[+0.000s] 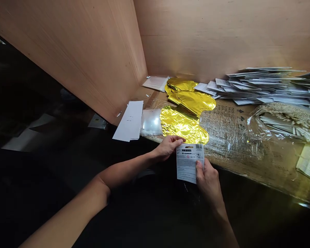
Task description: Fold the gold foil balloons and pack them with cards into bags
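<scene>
A white backing card [190,163], printed with a barcode and small symbols, is being held up just off the front edge of the work surface, its printed face turned to the camera and slightly tilted. It is pinched low on its right side by the right hand [208,181], firmly closed on the card. The card's top left corner is met by the left hand [167,147], curled over at the edge; this looks like a light hold, but from this angle it cannot be told whether the card is clamped there or only touched.

Just behind the card's top edge, a gold foil balloon [182,124] is laid flat, almost under the left hand. Two more gold foil balloons [193,101] [179,85] are heaped beyond it, towards the corner. To the left, a clear plastic sleeve [151,121] is seen beside a pile of white paper strips [129,120]. Over on the right, a fanned heap of printed cards [268,84] is banked against the plywood wall [209,34], with a bundle of white sticks in a clear bag [281,120] lying in front of it. All of this is spread on plastic-wrapped cardboard [229,144].
</scene>
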A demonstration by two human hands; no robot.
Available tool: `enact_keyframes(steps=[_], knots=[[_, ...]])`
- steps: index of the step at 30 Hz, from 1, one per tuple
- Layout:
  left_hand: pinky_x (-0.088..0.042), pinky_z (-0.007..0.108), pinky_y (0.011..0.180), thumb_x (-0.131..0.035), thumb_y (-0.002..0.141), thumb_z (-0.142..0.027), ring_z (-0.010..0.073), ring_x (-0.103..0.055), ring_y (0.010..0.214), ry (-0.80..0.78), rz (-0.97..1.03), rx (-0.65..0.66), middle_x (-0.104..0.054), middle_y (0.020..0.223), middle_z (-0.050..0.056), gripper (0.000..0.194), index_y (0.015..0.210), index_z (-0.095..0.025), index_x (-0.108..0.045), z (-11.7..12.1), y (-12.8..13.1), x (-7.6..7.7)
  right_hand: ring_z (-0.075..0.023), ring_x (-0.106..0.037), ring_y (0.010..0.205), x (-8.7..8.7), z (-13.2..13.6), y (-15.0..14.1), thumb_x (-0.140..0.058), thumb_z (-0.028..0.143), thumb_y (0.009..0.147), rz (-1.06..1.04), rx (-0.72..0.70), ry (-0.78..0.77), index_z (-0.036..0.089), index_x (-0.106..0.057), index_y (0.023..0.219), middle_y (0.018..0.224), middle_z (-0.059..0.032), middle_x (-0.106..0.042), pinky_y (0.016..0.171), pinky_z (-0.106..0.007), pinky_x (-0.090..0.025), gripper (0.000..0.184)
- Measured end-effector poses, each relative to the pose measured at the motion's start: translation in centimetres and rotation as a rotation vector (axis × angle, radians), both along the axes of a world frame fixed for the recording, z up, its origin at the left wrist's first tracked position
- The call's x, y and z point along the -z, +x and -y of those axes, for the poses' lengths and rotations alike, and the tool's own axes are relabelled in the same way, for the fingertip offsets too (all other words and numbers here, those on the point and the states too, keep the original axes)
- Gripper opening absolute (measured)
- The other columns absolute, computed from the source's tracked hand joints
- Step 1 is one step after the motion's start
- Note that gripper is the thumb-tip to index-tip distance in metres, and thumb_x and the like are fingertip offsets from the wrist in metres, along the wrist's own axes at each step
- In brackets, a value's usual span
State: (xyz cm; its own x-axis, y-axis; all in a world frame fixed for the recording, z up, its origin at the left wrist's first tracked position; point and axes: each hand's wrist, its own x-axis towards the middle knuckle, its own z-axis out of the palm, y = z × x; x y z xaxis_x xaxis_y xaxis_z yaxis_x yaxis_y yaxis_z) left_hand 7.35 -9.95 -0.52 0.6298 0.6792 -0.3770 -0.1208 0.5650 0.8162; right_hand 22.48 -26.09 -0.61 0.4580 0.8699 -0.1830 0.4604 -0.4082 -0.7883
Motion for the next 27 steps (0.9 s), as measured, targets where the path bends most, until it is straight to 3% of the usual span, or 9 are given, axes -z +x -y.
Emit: enact_keyframes(steps=[7,11,13,15,17,20,24,27], knots=[[-0.056,0.029,0.078,-0.091,0.074,-0.057,0.0174,-0.072,0.082,0.231,0.038,-0.08,-0.078,0.096,0.01,0.055,0.099,-0.011,-0.074,2.4,1.1,0.0,-0.0263,-0.071,0.076,1.7,-0.7,-1.2,-0.053,0.059,0.103,-0.226,0.207,0.237,0.02,-0.068,0.108,0.091,-0.0095,-0.078,0.065,-0.034,-0.056,0.043],[-0.058,0.031,0.076,-0.098,0.065,-0.05,0.0191,-0.074,0.079,0.071,0.048,-0.086,-0.079,0.09,0.008,0.06,0.103,-0.012,-0.072,1.8,1.7,-0.1,-0.028,-0.074,0.08,1.6,-0.5,-0.3,-0.063,0.061,0.099,-0.502,0.034,0.189,0.021,-0.07,0.119,0.101,-0.0102,-0.079,0.065,-0.035,-0.059,0.046],[-0.059,0.032,0.073,-0.103,0.057,-0.044,0.0181,-0.073,0.073,-0.043,0.07,-0.077,-0.078,0.084,0.007,0.066,0.106,-0.013,-0.07,1.1,2.3,-0.3,-0.0256,-0.073,0.077,1.7,-0.1,0.3,-0.068,0.061,0.097,-0.612,0.02,0.203,0.022,-0.069,0.121,0.104,-0.0098,-0.079,0.063,-0.034,-0.059,0.045],[-0.059,0.031,0.069,-0.104,0.054,-0.04,0.0166,-0.071,0.067,-0.086,0.084,-0.088,-0.077,0.079,0.006,0.068,0.105,-0.012,-0.069,0.5,2.9,-0.4,-0.0195,-0.068,0.064,2.3,0.6,0.4,-0.074,0.061,0.093,-0.68,0.095,0.262,0.023,-0.068,0.12,0.1,-0.0083,-0.079,0.053,-0.029,-0.055,0.047],[-0.058,0.03,0.064,-0.104,0.053,-0.039,0.0167,-0.071,0.065,-0.085,0.091,-0.119,-0.077,0.078,0.006,0.068,0.105,-0.013,-0.068,0.2,3.6,-0.4,-0.0113,-0.054,0.047,3.4,1.7,0.1,-0.08,0.062,0.088,-0.764,0.144,0.279,0.023,-0.067,0.116,0.083,-0.0039,-0.075,0.04,-0.022,-0.043,0.05],[-0.059,0.031,0.065,-0.104,0.053,-0.039,0.0173,-0.072,0.065,-0.076,0.084,-0.101,-0.077,0.079,0.007,0.07,0.107,-0.013,-0.067,0.5,4.5,0.1,-0.0041,-0.035,0.035,5.0,3.5,-0.9,-0.083,0.06,0.086,-0.86,0.219,0.239,0.02,-0.067,0.106,0.058,0.0051,-0.059,0.032,-0.016,-0.026,0.048],[-0.059,0.032,0.074,-0.104,0.052,-0.039,0.0168,-0.072,0.07,-0.055,0.089,-0.047,-0.078,0.085,0.009,0.065,0.099,-0.01,-0.071,2.4,5.6,1.5,-0.0023,-0.035,0.034,5.6,4.5,-1.7,-0.086,0.056,0.084,-0.888,0.366,0.287,0.02,-0.064,0.094,0.054,0.0071,-0.056,0.032,-0.013,-0.027,0.044],[-0.059,0.035,0.084,-0.101,0.058,-0.042,0.0206,-0.073,0.084,-0.028,0.144,0.063,-0.079,0.098,0.013,0.06,0.1,-0.009,-0.076,4.7,6.3,2.4,-0.0026,-0.038,0.034,5.3,4.3,-1.4,-0.088,0.054,0.083,-0.9,0.467,0.353,0.02,-0.06,0.092,0.054,0.0078,-0.057,0.032,-0.012,-0.029,0.044]])
